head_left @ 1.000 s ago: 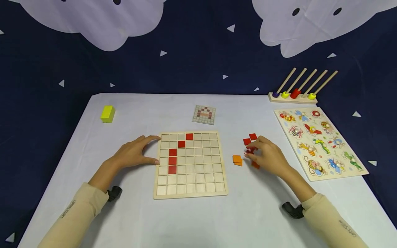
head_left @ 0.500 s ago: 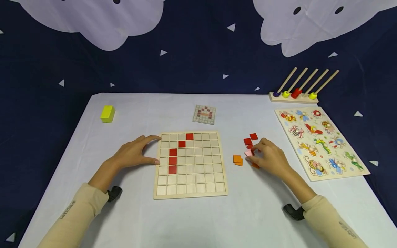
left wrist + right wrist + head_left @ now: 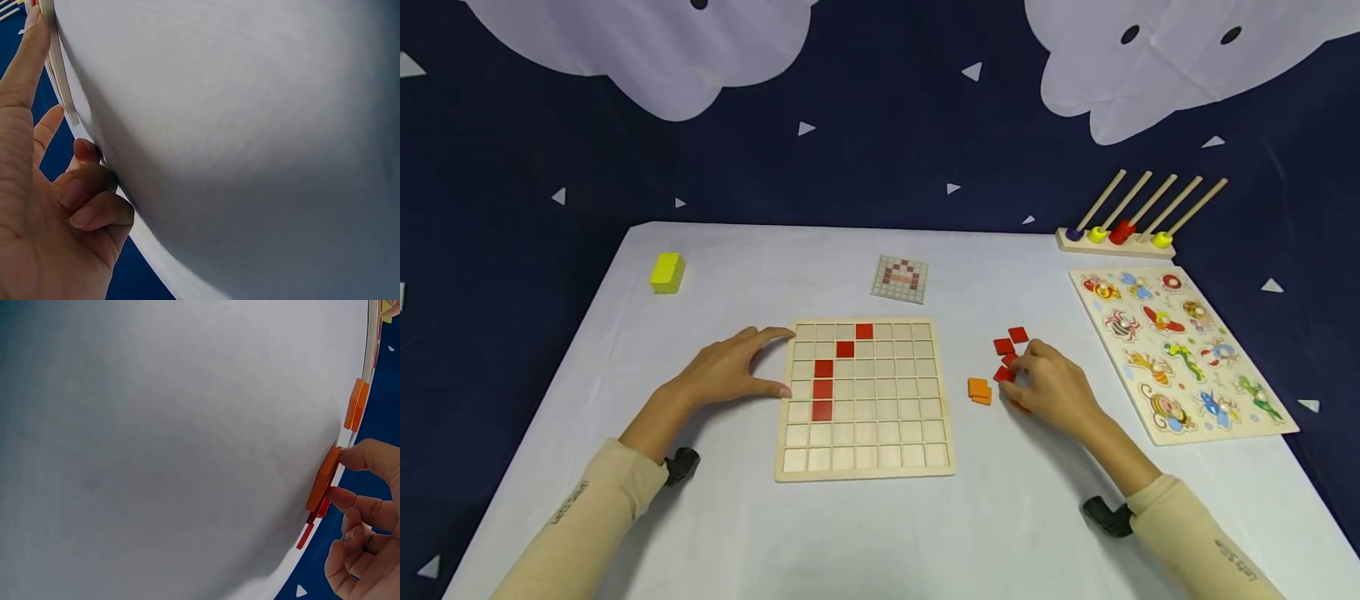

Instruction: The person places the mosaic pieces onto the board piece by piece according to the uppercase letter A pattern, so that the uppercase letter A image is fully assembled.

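Observation:
In the head view, a wooden grid board lies mid-table with several red tiles in its squares. My left hand rests at its left side, thumb and index finger spread against the edge; the left wrist view shows the other fingers loosely bent. Right of the board, my right hand pinches a red tile between thumb and index finger, low over the table. More loose red tiles lie just beyond the fingertips. An orange tile partly hides the pinch in the right wrist view.
Orange tiles overlap between board and right hand. A small pattern card lies behind the board. On the right are an insect puzzle board and a peg stand; a yellow block stands at the back left.
The red tile at my right fingertips has turned from a tilted, shiny pose to a flatter one. My left hand keeps its place at the board; the head view has shifted slightly.

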A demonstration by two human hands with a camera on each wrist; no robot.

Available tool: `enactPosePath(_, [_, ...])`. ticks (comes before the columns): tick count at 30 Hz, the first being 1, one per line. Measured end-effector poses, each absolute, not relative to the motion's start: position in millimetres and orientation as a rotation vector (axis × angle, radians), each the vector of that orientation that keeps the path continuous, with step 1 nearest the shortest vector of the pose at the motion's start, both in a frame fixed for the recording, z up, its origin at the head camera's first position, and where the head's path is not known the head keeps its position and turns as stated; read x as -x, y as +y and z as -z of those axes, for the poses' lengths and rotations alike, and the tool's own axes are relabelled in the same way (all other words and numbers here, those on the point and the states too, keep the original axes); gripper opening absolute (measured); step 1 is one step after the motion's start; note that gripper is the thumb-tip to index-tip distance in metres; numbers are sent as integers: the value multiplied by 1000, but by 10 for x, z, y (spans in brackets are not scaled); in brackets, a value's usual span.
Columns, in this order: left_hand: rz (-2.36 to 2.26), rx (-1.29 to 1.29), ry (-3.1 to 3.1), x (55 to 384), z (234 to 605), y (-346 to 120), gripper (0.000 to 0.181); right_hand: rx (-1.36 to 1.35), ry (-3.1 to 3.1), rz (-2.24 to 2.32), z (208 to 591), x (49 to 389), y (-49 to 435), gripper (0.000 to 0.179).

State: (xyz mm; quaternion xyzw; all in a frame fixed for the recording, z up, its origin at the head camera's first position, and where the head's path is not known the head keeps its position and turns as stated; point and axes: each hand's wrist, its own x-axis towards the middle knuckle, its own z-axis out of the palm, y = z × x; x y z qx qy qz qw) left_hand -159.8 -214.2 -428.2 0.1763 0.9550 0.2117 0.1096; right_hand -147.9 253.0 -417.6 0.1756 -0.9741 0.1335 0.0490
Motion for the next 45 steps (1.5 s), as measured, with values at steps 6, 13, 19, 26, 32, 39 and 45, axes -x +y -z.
enactPosePath(6, [-618,-519,2796,1601,4274,-2135,94,-529,-2989,-496,4167,1487,2544,20])
enactPosePath(13, [-608,-515,2805,1612,4285,-2151,95,-622,-2944,-579,4073,1571,2407,22])
enactPosePath(19, [-611,-511,2800,1612,4290,-2163,95,-740,-2951,-588,4037,1704,2173,22])
enactPosePath(26, [-605,-506,2806,1615,4291,-2154,95,-894,-2946,-593,4003,1830,1876,23])
enactPosePath(32, [-618,-517,2811,1614,4284,-2149,94,-990,-2928,-595,3978,1919,1635,23])
enactPosePath(39, [-615,-505,2804,1622,4279,-2153,95,-1068,-2907,-586,3979,2006,1414,21])
enactPosePath(45, [-608,-499,2805,1621,4283,-2150,95,-1102,-2911,-596,3981,2047,1284,25])
